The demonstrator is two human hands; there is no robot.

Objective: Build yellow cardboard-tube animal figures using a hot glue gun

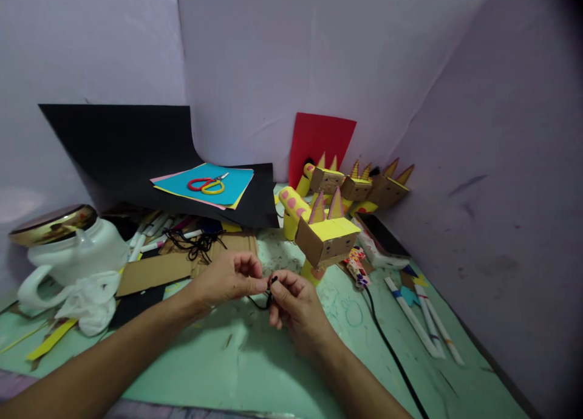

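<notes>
Between both hands, over the middle of the green tabletop, is a thin black cord (259,305), bunched at the fingertips. My left hand (230,279) pinches it between thumb and forefinger from the left. On the other side my right hand (296,303) is closed on the same cord, its fingers curled. Just beyond the right hand stands a cardboard giraffe figure (328,243) with a yellow top, pointed horns and a pink-spotted yellow tube body. A tangle of black cord (198,243) lies behind the left hand on cardboard pieces.
Red-and-yellow scissors (207,183) rest on blue paper (177,181). A white teapot (77,249) stands left beside crumpled tissue (91,300). More cardboard figures (357,185), a phone (382,234), a glue gun (357,267) with black cable and white markers (412,319) are at right.
</notes>
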